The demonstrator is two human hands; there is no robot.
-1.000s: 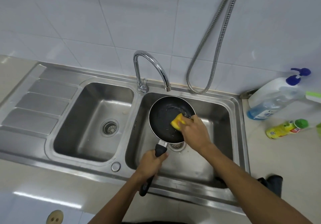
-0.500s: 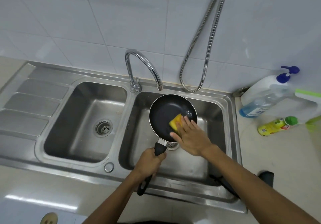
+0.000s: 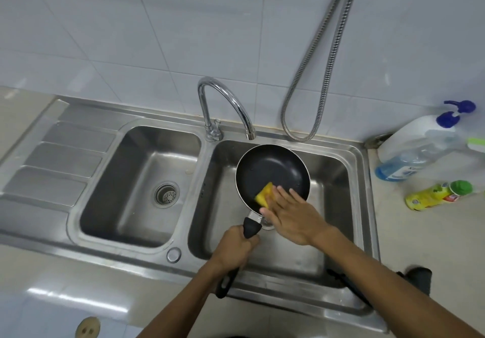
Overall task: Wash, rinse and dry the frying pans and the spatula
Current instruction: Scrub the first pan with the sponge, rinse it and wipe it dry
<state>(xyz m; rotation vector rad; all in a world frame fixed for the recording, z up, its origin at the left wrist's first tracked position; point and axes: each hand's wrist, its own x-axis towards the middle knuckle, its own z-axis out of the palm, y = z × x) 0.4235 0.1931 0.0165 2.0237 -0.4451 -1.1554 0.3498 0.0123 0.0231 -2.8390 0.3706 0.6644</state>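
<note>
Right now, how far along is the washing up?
Done: nothing looks finished. In hand: the left hand grips the frying pan by its handle over the right basin while the right hand presses a yellow sponge inside it. Left: rinsing, as no water runs from the tap, then drying. A dark item by the basin's near right corner is unidentifiable.

White tiled wall; beige countertop

Brushed steel, bright chrome, matt black coating

The sink is satin stainless steel; the faucet and ribbed hose are mirror-bright metal. The frying pan has a matt black lining. The sponge looks porous, the wall tiles smooth and glossy, and the bottles far right are plastic.
</note>
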